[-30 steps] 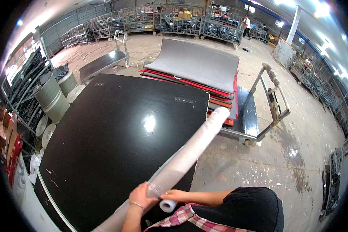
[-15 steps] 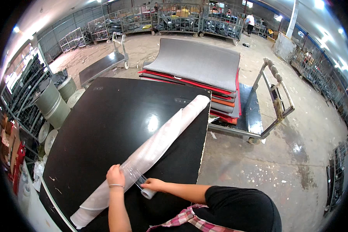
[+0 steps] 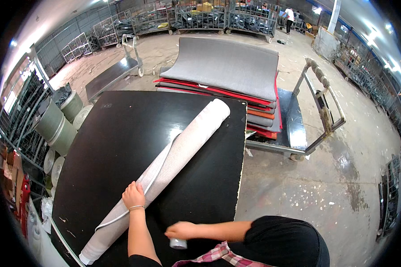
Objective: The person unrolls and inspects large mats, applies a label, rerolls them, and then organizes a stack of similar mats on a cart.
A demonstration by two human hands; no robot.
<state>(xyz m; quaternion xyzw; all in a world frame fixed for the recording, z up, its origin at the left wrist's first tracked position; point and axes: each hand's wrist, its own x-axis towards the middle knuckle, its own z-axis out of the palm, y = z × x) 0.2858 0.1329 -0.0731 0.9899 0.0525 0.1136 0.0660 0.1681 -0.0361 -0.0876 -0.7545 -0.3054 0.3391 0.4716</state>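
Observation:
A long pale rolled mat (image 3: 178, 155) lies diagonally across the black tabletop (image 3: 120, 142), a light edging strip running along its length. My left hand (image 3: 134, 196) rests on the lower half of the mat, fingers laid over its surface. To the right of the mat's near half, my right hand (image 3: 181, 230) is closed round a small roll of clear wrapping film (image 3: 178, 243). Part of that roll is hidden under the hand, which is slightly blurred. Any film stretching between it and the mat cannot be made out.
Grey and red mats (image 3: 227, 66) are stacked on a flat trolley (image 3: 294, 120) beyond the table's right corner. Another trolley (image 3: 113, 75) stands far left. Large greenish rolls (image 3: 60, 129) line the left side. Wire cage carts (image 3: 200, 18) fill the back, where a person (image 3: 289, 20) stands.
My right hand has moved down and away from the mat with the film roll. The mat has turned, bringing its edging strip on top, and its far end has shifted left.

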